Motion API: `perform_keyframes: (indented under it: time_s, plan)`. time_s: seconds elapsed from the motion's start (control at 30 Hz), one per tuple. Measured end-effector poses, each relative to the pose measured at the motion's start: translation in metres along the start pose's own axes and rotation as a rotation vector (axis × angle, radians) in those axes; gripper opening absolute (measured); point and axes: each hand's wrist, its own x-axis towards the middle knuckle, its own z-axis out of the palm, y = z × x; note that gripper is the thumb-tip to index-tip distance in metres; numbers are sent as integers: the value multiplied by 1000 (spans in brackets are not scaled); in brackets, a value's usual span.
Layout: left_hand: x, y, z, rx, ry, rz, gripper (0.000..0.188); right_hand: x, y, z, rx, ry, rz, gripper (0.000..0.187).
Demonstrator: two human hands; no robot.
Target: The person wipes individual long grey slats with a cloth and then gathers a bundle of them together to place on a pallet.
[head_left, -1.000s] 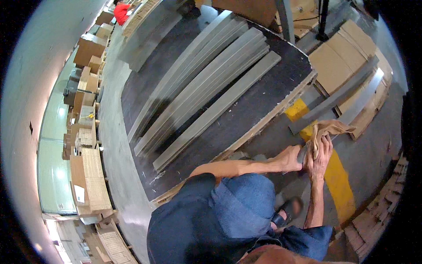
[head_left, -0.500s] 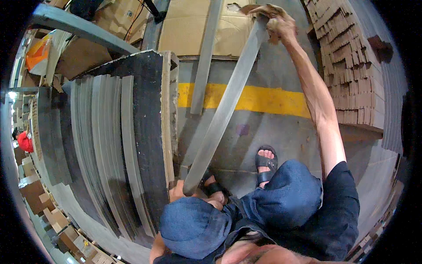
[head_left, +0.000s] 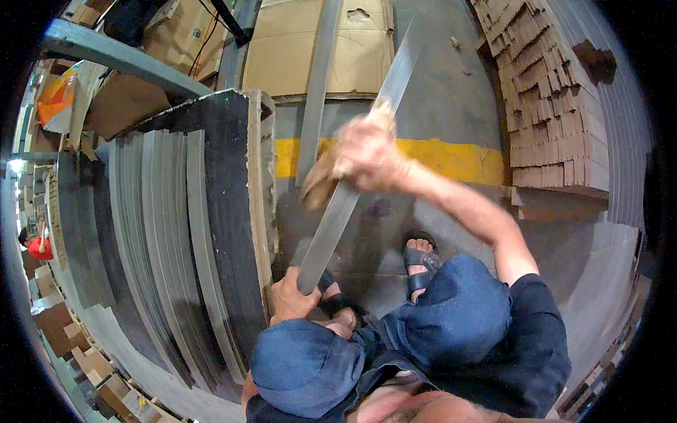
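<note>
A long, flat grey metal strip (head_left: 333,233) slants up and away from between my knees. Its near end is gripped by my left hand (head_left: 291,296), low beside the bench edge. My right hand (head_left: 370,151), blurred by motion, is closed round a brown cloth (head_left: 321,185) and presses it onto the strip about midway along. A second metal strip (head_left: 321,84) lies to the left of this one, its far part over a flat piece of cardboard (head_left: 282,53). Several more grey strips (head_left: 169,240) lie side by side on a black-topped bench (head_left: 233,183) at my left.
Tall stacks of brown cardboard-like pieces (head_left: 557,113) stand at the right. A yellow line (head_left: 458,161) crosses the grey floor. At upper left runs a blue-grey metal beam (head_left: 127,63). A person in red (head_left: 41,247) is far off at the left edge.
My right hand has come with the cloth from the strip's far end back toward me, to about its middle. My left hand stays at the near end and shows more.
</note>
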Motion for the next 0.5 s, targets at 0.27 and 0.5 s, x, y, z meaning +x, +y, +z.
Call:
perform_keyframes:
  time_s: [0.27,0.5]
  plan:
    - [-59,22,-56,-167,-33,-169,42,-48,190,-88,38,206,1035,19]
    - [-15,-65,37,-112,-439,-81,45,-96,-51,-33,372,5,713,33]
